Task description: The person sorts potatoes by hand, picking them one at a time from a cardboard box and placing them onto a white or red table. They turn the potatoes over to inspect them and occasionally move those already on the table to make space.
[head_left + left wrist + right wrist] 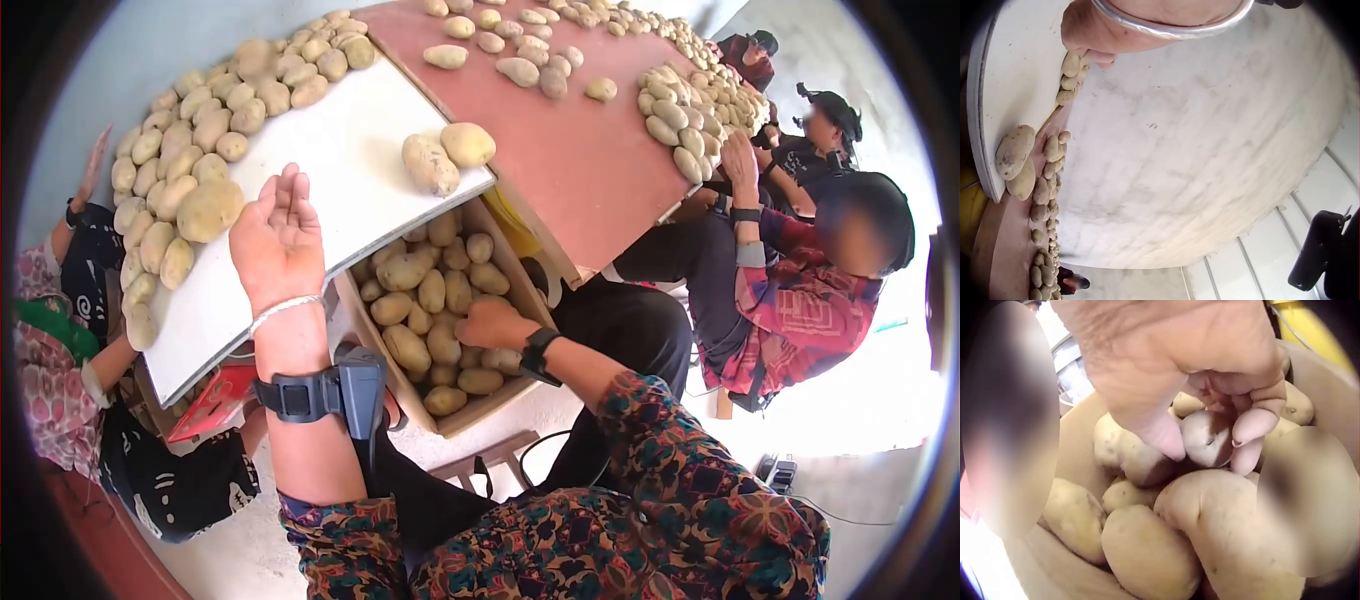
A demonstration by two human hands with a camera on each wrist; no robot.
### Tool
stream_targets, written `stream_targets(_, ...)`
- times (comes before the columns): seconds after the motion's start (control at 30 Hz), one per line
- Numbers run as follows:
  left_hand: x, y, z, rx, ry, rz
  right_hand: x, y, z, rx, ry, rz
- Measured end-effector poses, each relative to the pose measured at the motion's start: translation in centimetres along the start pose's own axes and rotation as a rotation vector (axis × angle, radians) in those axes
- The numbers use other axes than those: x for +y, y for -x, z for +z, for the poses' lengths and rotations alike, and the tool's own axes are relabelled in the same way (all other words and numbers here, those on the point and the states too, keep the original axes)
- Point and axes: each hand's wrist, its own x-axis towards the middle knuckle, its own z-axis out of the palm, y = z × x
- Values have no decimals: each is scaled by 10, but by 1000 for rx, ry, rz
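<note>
My right hand reaches down into a cardboard box full of potatoes. In the right wrist view, its thumb and curled fingers grip a small potato from both sides, with other potatoes packed around it. My left hand is raised over the white tabletop, palm up with its fingers extended and nothing in it. Left of that hand lies a large potato, at the edge of a potato heap. Two potatoes sit together at the tabletop's right corner.
A reddish table adjoins on the right, with loose potatoes and another heap. The box stands below the white tabletop's edge, near a yellow object. People sit at both sides; one in a red checked shirt is at right.
</note>
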Motion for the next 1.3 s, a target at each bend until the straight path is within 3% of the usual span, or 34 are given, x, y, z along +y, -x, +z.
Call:
stream_targets(0.07,0,6,-4,-4,8,0,6,0,-24,-95,-156,4)
stream_targets(0.13,-1,5,-5,-9,-9,8,-10,18,-64,-226,-464,-129)
stream_targets(0.27,-3,10,-7,-23,12,12,-56,65,-148,-9,-717,-398)
stream_targets(0.4,-5,13,-9,-52,-21,42,-91,36,-205,474,-515,-707)
stream_targets(0.43,-5,13,-8,-54,-47,61,-100,19,-213,475,-515,-711)
stream_targets(0.5,-5,13,-7,-36,-20,41,-112,-22,-224,825,-215,-612)
stream_targets(0.53,-4,12,-6,-14,10,16,-114,-41,-226,821,-220,-610)
stream_targets(0.6,-4,8,-4,-10,-15,23,-114,-71,-229,972,115,-584)
stream_targets(0.73,-3,2,-7,-25,-14,17,-106,-91,-244,764,341,-483)
stream_targets(0.8,-2,3,-8,-24,-4,-11,-106,-82,-254,665,1094,-599)
stream_targets(0.83,-2,3,-7,-33,-13,-7,-107,-64,-251,643,1082,-590)
stream_targets(0.9,0,3,-3,-37,-42,15,-114,-21,-247,857,560,-465)
stream_targets(0.93,1,4,-2,-29,-46,9,-111,2,-242,848,556,-461)
stream_targets(1.0,3,5,-4,-31,-28,25,-98,45,-224,922,295,-782)
stream_targets(1.03,5,2,-6,-30,-9,23,-92,57,-211,918,291,-779)
stream_targets(1.1,8,3,-7,-15,-3,29,-78,75,-182,618,39,-791)
stream_targets(1.17,11,5,-9,-7,1,41,-60,73,-151,335,-184,-579)
stream_targets(1.23,13,4,-12,-8,3,55,-38,61,-124,252,102,-612)
stream_targets(1.27,13,6,-11,-13,7,56,-22,46,-107,236,196,-522)
stream_targets(1.3,13,8,-10,9,17,59,-19,43,-97,155,305,-294)
